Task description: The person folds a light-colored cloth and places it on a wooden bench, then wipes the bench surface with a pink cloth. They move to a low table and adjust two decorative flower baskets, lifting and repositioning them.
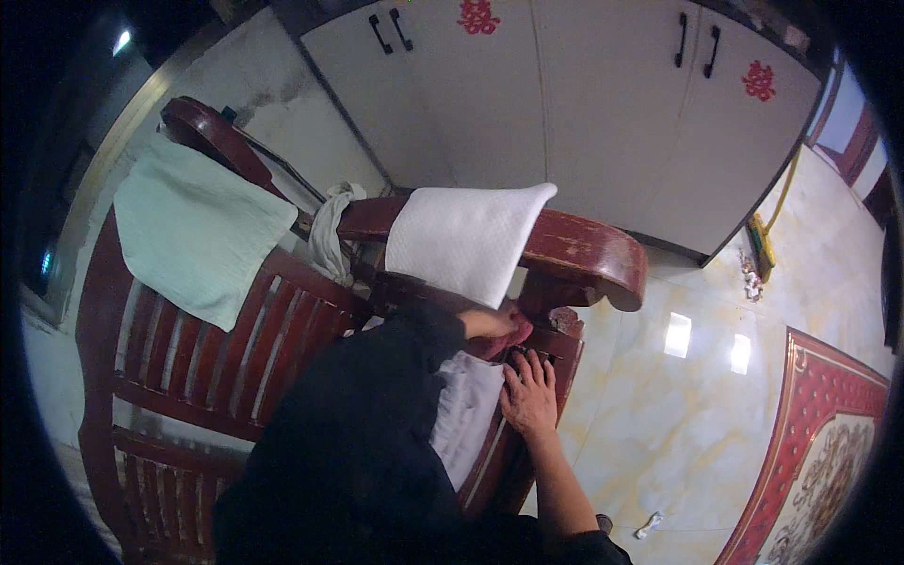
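My left hand reaches under the armrest of a dark red wooden slatted bench, its fingers on a bunched red cloth. The overhanging white cloth and the armrest partly hide the hand. My right hand lies palm down with fingers spread on the front of the bench seat, close below the red cloth. Between my black left sleeve and the right hand a white seat cloth covers part of the seat. A white textured cloth is draped over the scuffed armrest.
A pale green cloth hangs over the bench backrest. Behind the armrest stands a light cabinet with black handles. A yellow broom stands beside debris on the tiled floor. A red patterned rug lies right.
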The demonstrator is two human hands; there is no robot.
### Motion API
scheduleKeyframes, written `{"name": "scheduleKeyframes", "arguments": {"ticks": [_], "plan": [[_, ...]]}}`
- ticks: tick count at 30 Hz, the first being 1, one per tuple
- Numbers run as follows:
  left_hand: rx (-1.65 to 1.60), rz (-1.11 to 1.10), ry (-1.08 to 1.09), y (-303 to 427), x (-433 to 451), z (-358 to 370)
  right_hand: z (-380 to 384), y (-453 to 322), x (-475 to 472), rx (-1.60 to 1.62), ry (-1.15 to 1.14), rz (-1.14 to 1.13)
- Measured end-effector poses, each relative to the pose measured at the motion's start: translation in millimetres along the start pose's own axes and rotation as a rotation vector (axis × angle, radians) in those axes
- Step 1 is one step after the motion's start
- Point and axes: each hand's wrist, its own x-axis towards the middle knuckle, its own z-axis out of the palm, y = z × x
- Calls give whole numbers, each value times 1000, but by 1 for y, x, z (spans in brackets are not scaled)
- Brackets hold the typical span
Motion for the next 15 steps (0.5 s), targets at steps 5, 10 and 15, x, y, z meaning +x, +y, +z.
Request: {"name": "scheduleKeyframes", "arguments": {"ticks": [5, 10, 15], "plan": [[-856, -50, -39, 89, -101, -95, -6, 0, -6, 119, -20, -23], [-439, 102, 489, 192, -153, -215, 11, 40, -13, 343, 37, -62], [192, 243, 918, 202, -99, -238, -14, 35, -51, 295, -71, -107]]}}
